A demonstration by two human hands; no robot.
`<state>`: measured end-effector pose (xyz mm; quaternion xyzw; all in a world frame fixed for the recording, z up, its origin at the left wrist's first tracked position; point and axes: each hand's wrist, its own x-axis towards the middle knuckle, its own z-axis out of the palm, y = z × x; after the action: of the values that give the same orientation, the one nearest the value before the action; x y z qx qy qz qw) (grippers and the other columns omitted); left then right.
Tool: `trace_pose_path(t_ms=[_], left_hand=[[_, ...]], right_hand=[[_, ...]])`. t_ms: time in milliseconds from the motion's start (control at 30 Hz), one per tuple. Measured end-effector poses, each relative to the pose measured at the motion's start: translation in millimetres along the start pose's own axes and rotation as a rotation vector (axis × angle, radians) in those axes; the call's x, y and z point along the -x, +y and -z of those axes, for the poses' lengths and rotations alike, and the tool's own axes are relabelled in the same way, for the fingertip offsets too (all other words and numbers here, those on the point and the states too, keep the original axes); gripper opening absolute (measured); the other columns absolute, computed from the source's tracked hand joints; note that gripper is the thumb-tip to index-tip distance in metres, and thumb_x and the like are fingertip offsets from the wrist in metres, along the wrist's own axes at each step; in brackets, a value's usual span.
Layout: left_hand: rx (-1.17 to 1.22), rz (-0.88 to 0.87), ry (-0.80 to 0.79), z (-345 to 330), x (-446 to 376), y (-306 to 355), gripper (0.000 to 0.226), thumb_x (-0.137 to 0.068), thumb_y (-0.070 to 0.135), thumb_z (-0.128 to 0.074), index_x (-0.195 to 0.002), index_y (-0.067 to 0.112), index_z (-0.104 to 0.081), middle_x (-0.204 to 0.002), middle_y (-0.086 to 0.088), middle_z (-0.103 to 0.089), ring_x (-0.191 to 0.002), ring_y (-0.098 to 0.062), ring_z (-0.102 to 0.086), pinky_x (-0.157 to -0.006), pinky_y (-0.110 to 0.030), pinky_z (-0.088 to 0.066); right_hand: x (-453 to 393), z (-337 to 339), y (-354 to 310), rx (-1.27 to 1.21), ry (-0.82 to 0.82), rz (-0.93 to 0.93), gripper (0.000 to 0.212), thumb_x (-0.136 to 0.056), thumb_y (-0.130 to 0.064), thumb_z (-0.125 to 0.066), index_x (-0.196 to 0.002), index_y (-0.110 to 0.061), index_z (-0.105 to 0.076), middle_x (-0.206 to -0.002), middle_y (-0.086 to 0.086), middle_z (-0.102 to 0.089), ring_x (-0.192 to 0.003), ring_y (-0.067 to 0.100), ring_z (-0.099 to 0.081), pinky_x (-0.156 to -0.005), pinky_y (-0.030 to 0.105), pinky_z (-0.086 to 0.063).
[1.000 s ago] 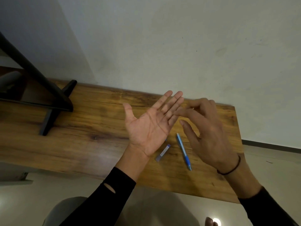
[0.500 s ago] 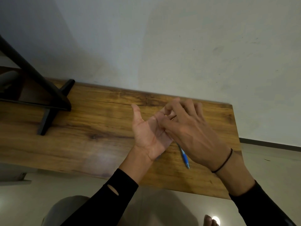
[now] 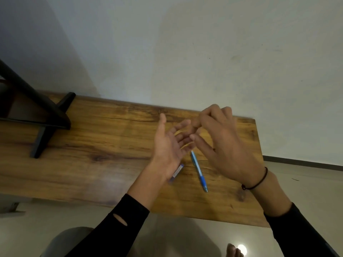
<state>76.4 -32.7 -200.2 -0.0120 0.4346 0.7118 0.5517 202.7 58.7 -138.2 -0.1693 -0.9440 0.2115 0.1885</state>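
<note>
Against a pale wall (image 3: pixel 185 52), above a wooden table (image 3: pixel 111 145), the left hand (image 3: pixel 169 147) is held palm up, fingers loosely spread. The right hand (image 3: pixel 224 145), which covered that palm half a second ago, has drawn off to the right, its fingers curled near the left fingertips; whether they pinch anything cannot be told. The blue pen (image 3: pixel 198 171) and small case (image 3: pixel 177 171) lie unmoved on the table beneath, the case partly hidden by the left wrist. A black stand (image 3: pixel 46 115) sits far left.
</note>
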Motion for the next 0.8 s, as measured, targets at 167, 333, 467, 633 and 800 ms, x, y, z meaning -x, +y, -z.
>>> trace_pose_path(t_ms=[167,333,467,633,800], left_hand=[[-1.446,-0.273,0.262,-4.8,-2.5,-22.2,0.051,-0.100,0.070,-0.054,-0.080,0.025,-0.068,-0.070,0.007,-0.071,-0.067,-0.012,-0.068,-0.068,-0.037,-0.058],[-1.969,-0.309,0.196,-7.0,-11.9,-51.7,0.057,-0.096,0.080,-0.050,-0.075,0.027,-0.047,-0.074,0.007,-0.052,-0.076,-0.018,-0.059,-0.071,-0.036,-0.049],[-1.990,-0.260,0.181,-5.7,-26.4,-59.0,0.041,-0.099,0.064,-0.063,-0.093,0.025,-0.056,-0.077,0.009,-0.046,-0.089,-0.019,-0.062,-0.074,-0.035,-0.048],[-1.864,-0.287,0.137,-3.6,-30.3,-59.3,0.036,-0.096,0.045,-0.073,-0.073,0.025,-0.054,-0.067,0.009,-0.056,-0.062,-0.010,-0.055,-0.057,-0.029,-0.038],[-1.585,-0.474,0.016,-12.1,-14.3,-39.6,0.021,-0.101,0.050,-0.067,-0.093,0.031,-0.068,-0.076,0.014,-0.071,-0.066,-0.003,-0.069,-0.057,-0.024,-0.054]], right_hand=[[2.1,9.7,27.9,-0.414,0.172,-0.255,0.009,-0.099,-0.019,-0.070,-0.100,-0.027,-0.065,-0.096,-0.012,-0.065,-0.089,0.014,-0.055,-0.077,0.023,-0.045],[6.1,11.2,42.4,-0.841,0.230,-0.442,0.003,-0.096,-0.012,-0.071,-0.096,-0.015,-0.070,-0.088,-0.004,-0.068,-0.080,0.013,-0.058,-0.070,0.027,-0.049],[8.4,14.4,44.9,-1.052,0.265,-0.521,0.006,-0.089,-0.015,-0.069,-0.093,-0.011,-0.069,-0.081,0.001,-0.068,-0.076,0.022,-0.054,-0.064,0.027,-0.046],[11.5,17.2,47.2,-1.155,0.266,-0.561,0.011,-0.098,0.000,-0.064,-0.092,-0.007,-0.068,-0.078,0.006,-0.067,-0.070,0.017,-0.052,-0.065,0.028,-0.045],[11.4,25.1,47.6,-1.208,0.293,-0.579,0.011,-0.101,-0.002,-0.060,-0.093,-0.008,-0.065,-0.088,0.008,-0.061,-0.086,0.023,-0.059,-0.077,0.038,-0.052]])
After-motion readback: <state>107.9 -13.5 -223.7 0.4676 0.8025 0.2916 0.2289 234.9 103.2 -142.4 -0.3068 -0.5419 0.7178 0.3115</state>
